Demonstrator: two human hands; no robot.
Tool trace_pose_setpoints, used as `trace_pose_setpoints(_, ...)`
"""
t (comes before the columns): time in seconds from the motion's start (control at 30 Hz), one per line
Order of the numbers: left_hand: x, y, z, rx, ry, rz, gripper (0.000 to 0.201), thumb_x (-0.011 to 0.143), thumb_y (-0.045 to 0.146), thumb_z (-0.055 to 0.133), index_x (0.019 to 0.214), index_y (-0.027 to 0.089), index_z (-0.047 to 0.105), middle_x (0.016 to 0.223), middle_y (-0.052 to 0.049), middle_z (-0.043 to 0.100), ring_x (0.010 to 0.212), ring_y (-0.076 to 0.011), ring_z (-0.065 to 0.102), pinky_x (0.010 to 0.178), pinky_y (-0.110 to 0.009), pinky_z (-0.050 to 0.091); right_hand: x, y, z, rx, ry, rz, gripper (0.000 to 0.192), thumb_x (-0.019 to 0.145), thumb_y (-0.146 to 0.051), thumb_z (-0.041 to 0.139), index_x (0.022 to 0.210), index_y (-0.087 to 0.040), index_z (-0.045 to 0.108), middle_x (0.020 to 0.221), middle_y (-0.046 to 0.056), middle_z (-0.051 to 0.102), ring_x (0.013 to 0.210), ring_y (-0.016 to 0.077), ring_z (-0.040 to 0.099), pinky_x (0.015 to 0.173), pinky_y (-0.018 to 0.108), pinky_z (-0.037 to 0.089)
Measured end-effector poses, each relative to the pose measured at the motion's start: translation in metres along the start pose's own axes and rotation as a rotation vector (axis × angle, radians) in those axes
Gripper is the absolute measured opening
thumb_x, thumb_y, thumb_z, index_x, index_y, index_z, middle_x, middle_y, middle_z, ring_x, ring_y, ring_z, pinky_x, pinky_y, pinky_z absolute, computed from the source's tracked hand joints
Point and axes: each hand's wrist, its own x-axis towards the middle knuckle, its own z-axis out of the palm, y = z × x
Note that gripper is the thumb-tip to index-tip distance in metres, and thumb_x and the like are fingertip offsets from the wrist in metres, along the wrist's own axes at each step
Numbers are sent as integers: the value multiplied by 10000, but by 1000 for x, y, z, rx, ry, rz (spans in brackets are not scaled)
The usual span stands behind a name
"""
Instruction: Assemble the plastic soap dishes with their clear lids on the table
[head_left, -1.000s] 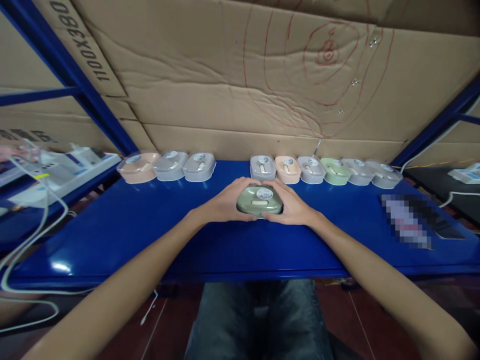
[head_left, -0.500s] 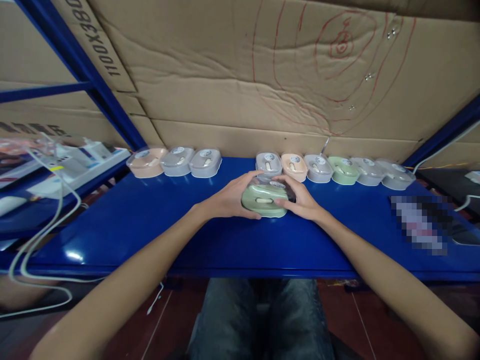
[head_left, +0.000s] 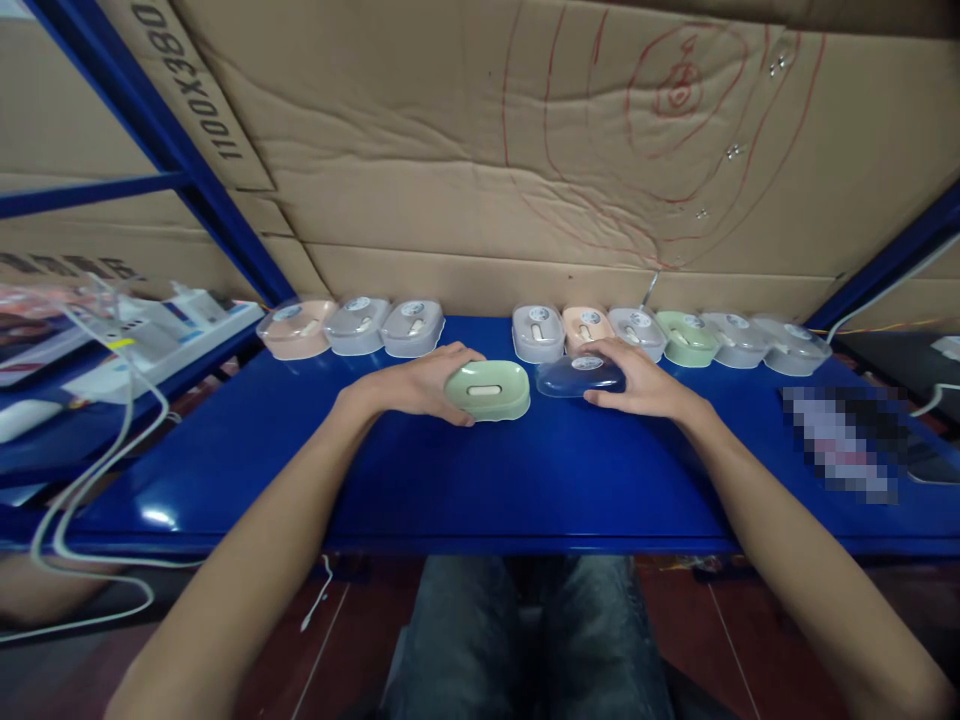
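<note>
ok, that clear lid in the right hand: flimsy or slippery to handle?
The clear lid looks thin and see-through, so probably light and a bit flexible. Its glossy dome may be slippery. The right hand grips its edge, which seems safest.

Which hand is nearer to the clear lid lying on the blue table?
Right. The right hand grips the clear lid; the left hand holds the green base beside it.

I see a row of lidded cases (head_left: 537,333) along the back of my blue counter (head_left: 525,480), cardboard (head_left: 450,150) behind, white cables (head_left: 97,440) at left.
</note>
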Motion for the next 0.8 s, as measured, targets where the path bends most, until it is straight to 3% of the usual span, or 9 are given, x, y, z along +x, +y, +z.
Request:
trace_pose_setpoints(0.3, 1, 1, -1, 26, -5, 1, 764, 671, 464, 912, 1349, 251, 634, 1256, -70, 643, 1187, -322, 629, 1037, -452, 512, -2, 1, 11, -142, -48, -12, 825, 697, -373, 914, 1474, -299, 645, 1488, 121, 670, 1463, 486, 530, 1206, 751, 433)
trace_pose_setpoints(0.5, 2, 8, 4, 10, 15, 46, 831, 649, 464, 938, 1395, 282, 621, 1259, -62, 648, 1214, -333, 615, 1069, -459, 500, -2, -3, 10, -170, -65, -17, 793, 699, -408, 907, 1448, -312, 664, 1376, 119, 686, 1325, 485, 588, 1148, 752, 473)
trace_pose_setpoints(0.67, 3, 13, 9, 22, -14, 59, 863, 696, 453, 919, 1462, 277, 565, 1272, -62, 627, 1256, -331, 583, 1096, -448, 479, -1, -14, 9, -139, -32, -13, 799, 779, -478, 890, 1509, -300, 620, 1446, 144, 652, 1406, 483, 558, 1205, 760, 428)
trace_pose_setpoints(0.8, 6, 22, 17, 6, 26, 101, 842, 724, 495, 909, 1466, 272, 579, 1269, -67, 638, 1244, -340, 580, 1070, -452, 489, 3, -32, 20, -50, 46, -63, 793, 859, -605, 831, 1554, -325, 569, 1514, 138, 615, 1450, 450, 548, 1232, 733, 423)
